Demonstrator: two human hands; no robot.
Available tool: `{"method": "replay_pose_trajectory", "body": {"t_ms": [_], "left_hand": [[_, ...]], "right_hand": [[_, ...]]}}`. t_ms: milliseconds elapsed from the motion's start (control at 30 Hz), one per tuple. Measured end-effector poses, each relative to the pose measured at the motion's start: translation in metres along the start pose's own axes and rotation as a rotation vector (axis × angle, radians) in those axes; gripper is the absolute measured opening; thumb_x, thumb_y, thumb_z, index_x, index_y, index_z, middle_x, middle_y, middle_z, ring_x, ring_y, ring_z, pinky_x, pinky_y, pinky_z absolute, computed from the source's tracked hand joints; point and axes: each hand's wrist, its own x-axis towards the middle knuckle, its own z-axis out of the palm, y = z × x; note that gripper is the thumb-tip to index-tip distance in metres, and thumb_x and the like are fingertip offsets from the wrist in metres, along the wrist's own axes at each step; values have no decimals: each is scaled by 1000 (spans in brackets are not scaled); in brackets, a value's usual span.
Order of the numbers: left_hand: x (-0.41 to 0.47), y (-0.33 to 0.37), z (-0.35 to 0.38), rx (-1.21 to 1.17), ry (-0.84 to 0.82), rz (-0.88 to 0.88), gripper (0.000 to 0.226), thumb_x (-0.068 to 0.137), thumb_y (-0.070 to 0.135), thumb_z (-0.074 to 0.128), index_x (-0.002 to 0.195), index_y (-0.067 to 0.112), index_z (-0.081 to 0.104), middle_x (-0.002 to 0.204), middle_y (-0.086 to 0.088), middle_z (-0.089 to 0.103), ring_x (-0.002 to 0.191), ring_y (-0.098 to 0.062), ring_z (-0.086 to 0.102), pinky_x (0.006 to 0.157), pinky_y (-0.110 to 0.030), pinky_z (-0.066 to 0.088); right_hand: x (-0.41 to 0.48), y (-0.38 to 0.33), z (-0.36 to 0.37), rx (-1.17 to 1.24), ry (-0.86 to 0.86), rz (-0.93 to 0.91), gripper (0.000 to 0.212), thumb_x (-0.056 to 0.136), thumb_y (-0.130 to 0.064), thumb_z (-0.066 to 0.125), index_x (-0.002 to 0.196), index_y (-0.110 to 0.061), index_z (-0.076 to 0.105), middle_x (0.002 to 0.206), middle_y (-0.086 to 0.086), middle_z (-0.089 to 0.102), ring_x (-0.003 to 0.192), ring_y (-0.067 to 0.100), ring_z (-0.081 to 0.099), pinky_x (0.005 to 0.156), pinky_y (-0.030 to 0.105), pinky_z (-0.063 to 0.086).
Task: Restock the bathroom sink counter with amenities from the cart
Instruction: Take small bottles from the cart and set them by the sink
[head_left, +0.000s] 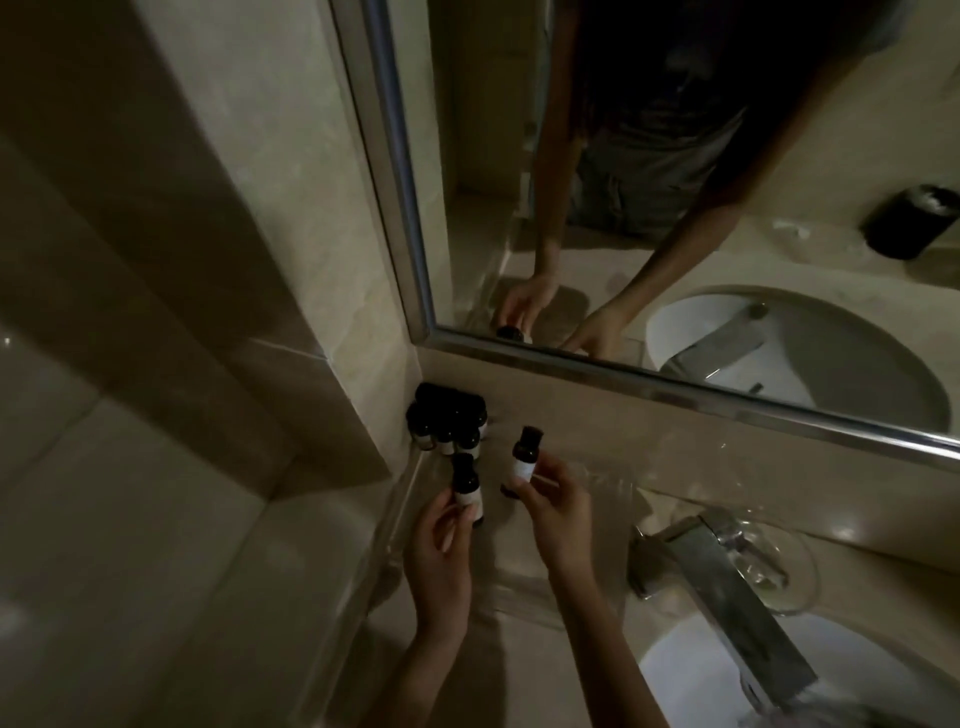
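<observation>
While each hand holds one small bottle, both are raised above the counter (519, 649) to the left of the faucet (727, 587). The left hand (436, 561), farther from the faucet, pinches the left bottle (467, 491) between curled thumb and fingertips at its white label; the bottle stands roughly upright, its dark cap uppermost. The right hand (556, 512), nearer the faucet, grips the right bottle (523, 457) by its lower end in the same way, fingers curled round the label, the bottle tilted slightly and held a little higher than its neighbour. The two bottles are just beside each other but apart. A cluster of bottles (449, 423), dark with pale labels, stands packed together on the counter in the wall corner, beyond the hands and well left of the faucet. The mirror (675, 208) runs along the wall behind the faucet and reflects both arms. The sink basin (691, 670) lies directly below the faucet spout. Dim lighting leaves the label text unreadable.
</observation>
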Motion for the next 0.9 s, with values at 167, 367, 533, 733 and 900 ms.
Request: {"method": "replay_pose_trajectory", "body": {"t_ms": [167, 367, 533, 733, 900], "left_hand": [[2, -3, -1, -1, 30, 74, 25, 89, 6, 62, 113, 6, 66, 102, 6, 71, 93, -2, 68, 78, -13, 51], [6, -4, -4, -22, 18, 56, 23, 88, 5, 63, 110, 9, 67, 103, 5, 70, 96, -5, 67, 79, -15, 52], [10, -8, -6, -9, 7, 45, 25, 88, 8, 65, 113, 7, 68, 104, 2, 72, 96, -4, 67, 77, -15, 52], [10, -9, -6, -11, 0, 43, 23, 88, 6, 65, 110, 6, 68, 103, 5, 72, 97, -6, 67, 78, -16, 52], [12, -11, -7, -10, -26, 38, 26, 88, 6, 64, 114, 3, 66, 106, -2, 71, 99, -8, 68, 80, -17, 53]], "right_hand": [[24, 16, 11, -96, 44, -177, 31, 87, -12, 69, 113, -27, 62, 108, -7, 68, 99, 4, 65, 86, 26, 54], [38, 19, 21, -193, 80, -329, 35, 86, -9, 68, 110, -33, 59, 105, -16, 60, 98, -4, 58, 86, 13, 46], [41, 25, 24, -221, 96, -392, 37, 84, -6, 71, 111, -26, 56, 104, -24, 59, 97, -7, 59, 85, 9, 45], [47, 35, 28, -219, 184, -371, 22, 83, -11, 73, 95, -19, 56, 90, -14, 61, 85, -1, 61, 77, 15, 49], [51, 39, 28, -325, 207, -450, 16, 82, -4, 72, 85, -13, 59, 93, 2, 60, 83, 1, 58, 74, 11, 46]]}}
